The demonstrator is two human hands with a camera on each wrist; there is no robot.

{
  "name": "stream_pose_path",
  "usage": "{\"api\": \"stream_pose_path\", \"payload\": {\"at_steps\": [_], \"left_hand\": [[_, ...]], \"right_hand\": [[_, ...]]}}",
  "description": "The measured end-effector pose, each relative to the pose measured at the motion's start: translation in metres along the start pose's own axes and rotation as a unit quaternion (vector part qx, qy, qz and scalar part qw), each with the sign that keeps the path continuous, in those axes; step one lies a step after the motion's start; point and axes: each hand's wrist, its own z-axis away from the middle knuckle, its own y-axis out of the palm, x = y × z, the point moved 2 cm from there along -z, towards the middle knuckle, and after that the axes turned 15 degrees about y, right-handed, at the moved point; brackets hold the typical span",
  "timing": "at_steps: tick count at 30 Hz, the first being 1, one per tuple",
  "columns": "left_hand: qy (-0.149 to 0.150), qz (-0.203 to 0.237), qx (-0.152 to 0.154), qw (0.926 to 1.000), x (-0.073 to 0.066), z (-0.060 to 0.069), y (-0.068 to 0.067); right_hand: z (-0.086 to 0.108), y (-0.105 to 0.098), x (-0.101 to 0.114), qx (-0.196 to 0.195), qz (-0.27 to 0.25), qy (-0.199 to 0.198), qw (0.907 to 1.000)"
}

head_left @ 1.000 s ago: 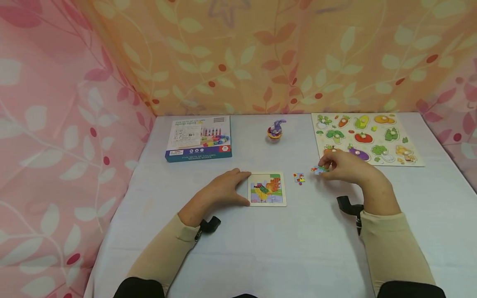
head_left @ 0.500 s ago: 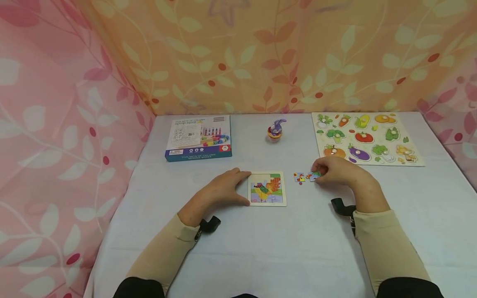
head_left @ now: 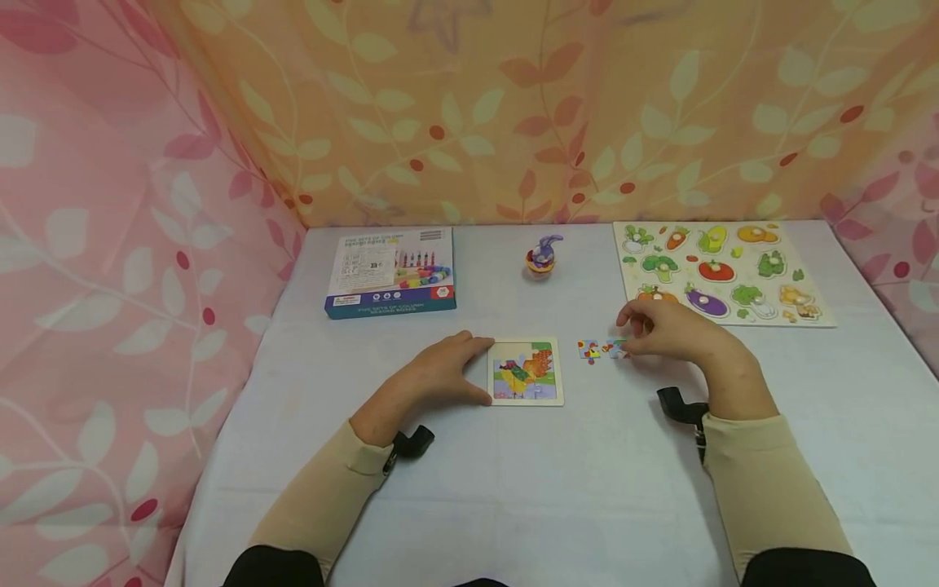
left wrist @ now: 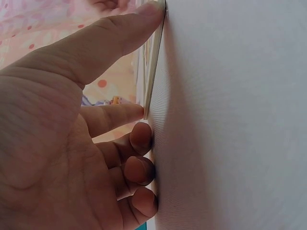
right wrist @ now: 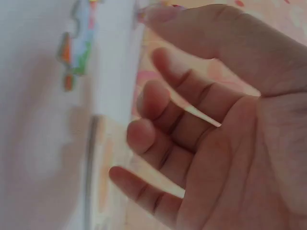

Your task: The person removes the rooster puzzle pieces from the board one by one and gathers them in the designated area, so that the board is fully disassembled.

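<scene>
The small puzzle tray (head_left: 526, 401) lies flat with a partly filled colourful bird picture. At its left edge, my left hand (head_left: 429, 377) grips the two corners between thumb and index finger; the left wrist view shows the tray's thin edge (left wrist: 153, 72) between them, other fingers curled against the cloth. Right of the tray lie two loose puzzle pieces, one (head_left: 589, 350) nearer it and another (head_left: 614, 349) beside my right hand (head_left: 678, 333). That hand holds nothing, its fingers loosely bent and apart. The right wrist view shows blurred puzzle pieces (right wrist: 81, 48) away from its fingers.
A flat box (head_left: 391, 275) lies at the back left. Behind the tray stands a small purple figure (head_left: 542, 257). The vegetable puzzle board (head_left: 795, 319) lies at the back right, just beyond my right hand. Patterned cloth hangs behind and beside the white-covered table.
My right hand brought a puzzle piece left, set it down beside the other loose piece and let go, then drew slightly back to the right. The left hand has stayed on the tray.
</scene>
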Motion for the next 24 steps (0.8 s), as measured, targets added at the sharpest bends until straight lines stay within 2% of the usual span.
{"api": "stream_pose_path", "payload": {"at_steps": [10, 17, 24], "left_hand": [[-0.005, -0.001, 0.001, 1.0000, -0.002, 0.000, 0.000], [-0.004, 0.002, -0.002, 1.0000, -0.002, 0.000, 0.000], [-0.006, 0.004, -0.001, 1.0000, -0.002, 0.000, 0.000]], "right_hand": [[0.022, -0.016, 0.021, -0.060, -0.045, -0.052, 0.9958], [0.034, -0.015, 0.042, -0.084, -0.080, -0.103, 0.9879], [0.035, -0.006, 0.058, -0.104, -0.068, -0.155, 0.9801]]}}
